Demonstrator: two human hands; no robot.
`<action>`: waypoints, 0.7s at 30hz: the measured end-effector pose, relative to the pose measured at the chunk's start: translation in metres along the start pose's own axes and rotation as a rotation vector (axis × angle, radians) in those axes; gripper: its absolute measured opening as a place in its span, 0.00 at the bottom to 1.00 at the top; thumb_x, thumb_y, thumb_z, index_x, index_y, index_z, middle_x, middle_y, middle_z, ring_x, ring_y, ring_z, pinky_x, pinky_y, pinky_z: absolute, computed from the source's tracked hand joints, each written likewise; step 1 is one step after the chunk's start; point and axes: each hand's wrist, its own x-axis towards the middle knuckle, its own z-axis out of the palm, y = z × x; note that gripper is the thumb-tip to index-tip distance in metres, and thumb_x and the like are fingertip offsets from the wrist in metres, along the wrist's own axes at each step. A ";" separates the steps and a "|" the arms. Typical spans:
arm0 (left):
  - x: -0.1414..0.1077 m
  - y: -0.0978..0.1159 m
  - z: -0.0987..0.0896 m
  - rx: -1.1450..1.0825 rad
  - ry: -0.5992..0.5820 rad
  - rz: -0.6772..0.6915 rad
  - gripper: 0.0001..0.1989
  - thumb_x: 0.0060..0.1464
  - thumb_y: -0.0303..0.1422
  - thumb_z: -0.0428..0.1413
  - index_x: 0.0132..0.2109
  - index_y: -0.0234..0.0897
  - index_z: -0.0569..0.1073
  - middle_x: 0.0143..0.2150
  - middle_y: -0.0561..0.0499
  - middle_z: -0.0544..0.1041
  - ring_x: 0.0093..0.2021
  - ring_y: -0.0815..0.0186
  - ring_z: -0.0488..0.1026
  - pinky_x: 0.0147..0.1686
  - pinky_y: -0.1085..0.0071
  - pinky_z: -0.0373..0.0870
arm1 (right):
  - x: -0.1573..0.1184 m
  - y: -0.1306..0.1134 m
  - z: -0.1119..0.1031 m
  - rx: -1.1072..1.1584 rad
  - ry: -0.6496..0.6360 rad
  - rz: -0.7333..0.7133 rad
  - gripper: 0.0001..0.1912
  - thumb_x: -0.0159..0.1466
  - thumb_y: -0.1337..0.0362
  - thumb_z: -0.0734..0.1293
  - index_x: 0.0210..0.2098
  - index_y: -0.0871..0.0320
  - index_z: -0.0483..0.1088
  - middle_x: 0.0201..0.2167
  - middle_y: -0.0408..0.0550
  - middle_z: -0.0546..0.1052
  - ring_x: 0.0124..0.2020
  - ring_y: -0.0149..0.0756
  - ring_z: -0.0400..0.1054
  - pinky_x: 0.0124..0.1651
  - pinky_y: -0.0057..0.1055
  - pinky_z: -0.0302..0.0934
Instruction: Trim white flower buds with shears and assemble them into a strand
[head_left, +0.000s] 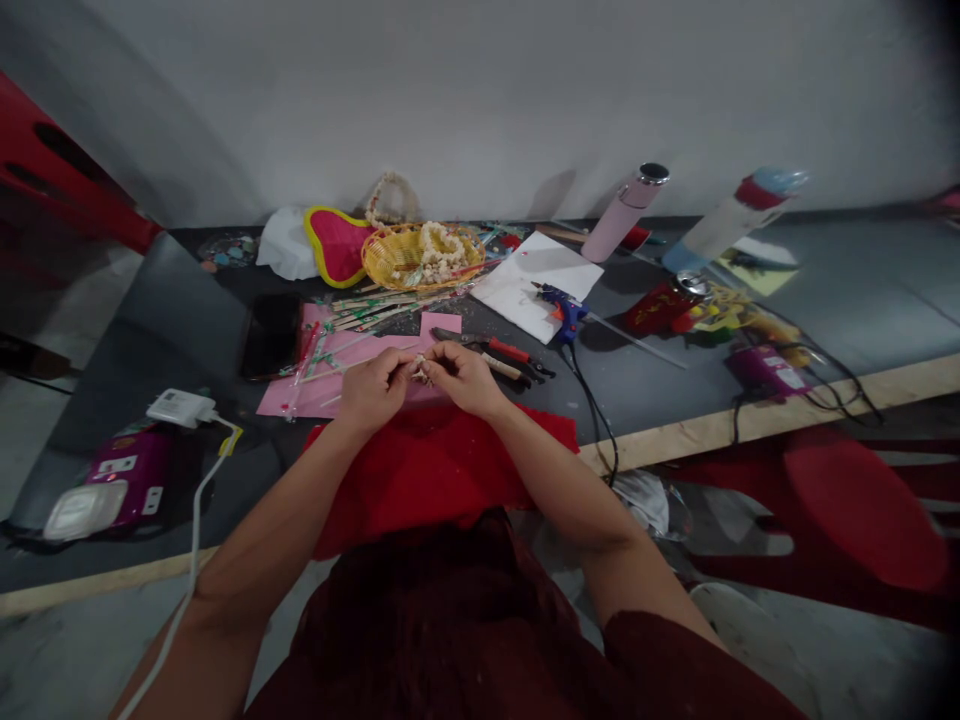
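My left hand (375, 390) and my right hand (463, 378) meet above the near edge of the dark table, fingers pinched around a small beige beaded piece (421, 372). The fingers hide much of it. Beneath the hands lie pink paper (330, 398) and a red cloth (427, 465). Just beyond my right hand are pliers with red handles (510, 350). Behind the hands, a yellow woven basket (386, 262) holds a string of pale beads (441, 252). Thin sticks (375, 308) lie in front of the basket.
A blue glue gun (564, 310) rests by white paper (525, 280). To the right stand a pink flask (624, 215), a clear bottle (731, 222) and a red can (667, 303). A phone (271, 336) and a purple power strip (133, 480) with a white cable are left.
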 end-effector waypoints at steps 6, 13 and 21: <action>0.000 0.000 0.000 -0.005 0.000 0.011 0.13 0.60 0.38 0.49 0.44 0.41 0.75 0.39 0.50 0.81 0.33 0.67 0.75 0.33 0.73 0.66 | 0.000 -0.002 0.000 -0.023 0.005 0.005 0.12 0.62 0.55 0.64 0.34 0.58 0.68 0.30 0.43 0.73 0.31 0.29 0.66 0.37 0.28 0.63; 0.000 0.002 -0.002 0.028 0.009 0.027 0.13 0.60 0.40 0.50 0.43 0.40 0.76 0.35 0.50 0.80 0.30 0.68 0.74 0.31 0.73 0.65 | 0.000 -0.001 0.000 -0.003 0.009 -0.014 0.10 0.63 0.57 0.64 0.34 0.58 0.68 0.29 0.43 0.73 0.30 0.29 0.66 0.36 0.28 0.62; 0.002 0.001 -0.003 0.092 -0.012 0.037 0.14 0.60 0.39 0.49 0.44 0.40 0.76 0.38 0.50 0.81 0.32 0.67 0.75 0.31 0.73 0.65 | -0.001 0.000 -0.001 -0.045 0.011 -0.017 0.11 0.63 0.56 0.63 0.34 0.58 0.68 0.29 0.43 0.73 0.30 0.29 0.66 0.36 0.28 0.62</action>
